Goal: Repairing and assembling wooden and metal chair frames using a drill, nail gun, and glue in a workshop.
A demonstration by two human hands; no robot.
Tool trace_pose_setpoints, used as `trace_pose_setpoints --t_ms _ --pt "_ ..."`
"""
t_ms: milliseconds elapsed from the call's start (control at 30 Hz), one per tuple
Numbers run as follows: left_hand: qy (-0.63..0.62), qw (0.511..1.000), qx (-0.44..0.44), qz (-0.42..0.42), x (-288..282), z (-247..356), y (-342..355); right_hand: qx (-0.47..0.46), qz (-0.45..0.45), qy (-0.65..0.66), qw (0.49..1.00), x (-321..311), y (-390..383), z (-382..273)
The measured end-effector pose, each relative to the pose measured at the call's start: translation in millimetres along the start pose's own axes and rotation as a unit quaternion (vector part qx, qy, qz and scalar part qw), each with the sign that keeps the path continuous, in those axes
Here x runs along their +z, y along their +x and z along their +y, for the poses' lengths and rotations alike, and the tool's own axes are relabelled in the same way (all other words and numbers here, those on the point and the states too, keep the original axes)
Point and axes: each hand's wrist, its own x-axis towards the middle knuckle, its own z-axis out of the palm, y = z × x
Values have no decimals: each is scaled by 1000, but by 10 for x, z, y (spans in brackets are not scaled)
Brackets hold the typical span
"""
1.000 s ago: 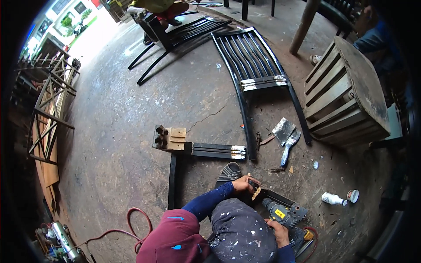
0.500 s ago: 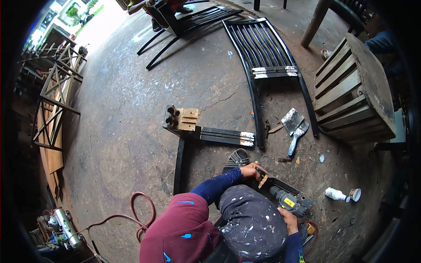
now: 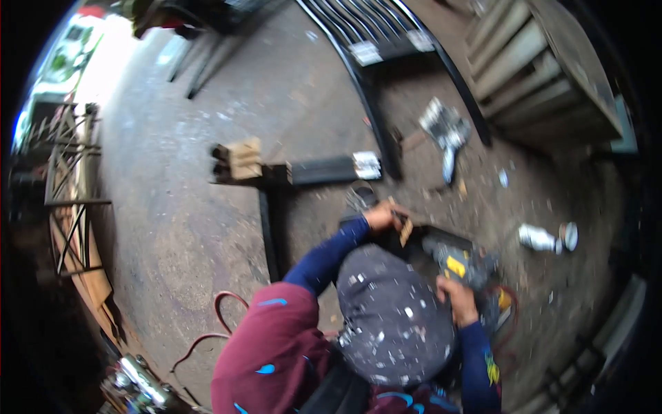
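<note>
My right hand [image 3: 460,298] is wrapped around the handle of a grey power drill [image 3: 476,265] with a yellow label, just right of my knee. The drill's front end lies against a dark wooden piece [image 3: 447,236]. My left hand [image 3: 380,216] is closed on the near-left end of that dark piece, beside my shoe [image 3: 360,196]. Next to the left fingers a tan wooden block [image 3: 406,233] shows on the dark piece. Motion blur hides the drill's tip and the exact finger placement.
Ahead stands a black slatted chair frame [image 3: 369,114] lying on the floor, with a black jointed frame piece [image 3: 324,170] left of it. A paint scraper [image 3: 449,162], a white bottle [image 3: 536,238] and a slatted wooden crate [image 3: 517,83] are at right. A red hose [image 3: 219,303] curls at left.
The whole view has shifted, so floor objects sit higher in the picture, and it is now blurred. Both hands keep their holds; the drill stays against the dark wooden piece.
</note>
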Motion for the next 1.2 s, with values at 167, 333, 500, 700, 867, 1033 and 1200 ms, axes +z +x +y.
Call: trace_pose_setpoints --t_ms 167,333,500,700,867,1033,1200 --pt "-200 973 -115 -32 -283 192 -73 40 -12 20 999 4 157 -75" --pt "-217 970 -92 -51 -155 126 17 39 -19 62 997 -71 161 0" --pt "-239 961 -116 -74 -80 144 -3 16 -9 88 996 -104 63 112" --pt "-259 957 -116 -68 -97 177 -44 26 -49 75 996 -79 2 112" --pt "-249 960 -110 -66 -83 146 -3 35 -40 64 997 -118 36 125" --pt "-237 963 -114 -63 -114 156 -11 51 -25 61 996 -127 58 119" --pt "-240 962 -109 -74 -101 186 -26 48 -23 60 997 -131 43 148"
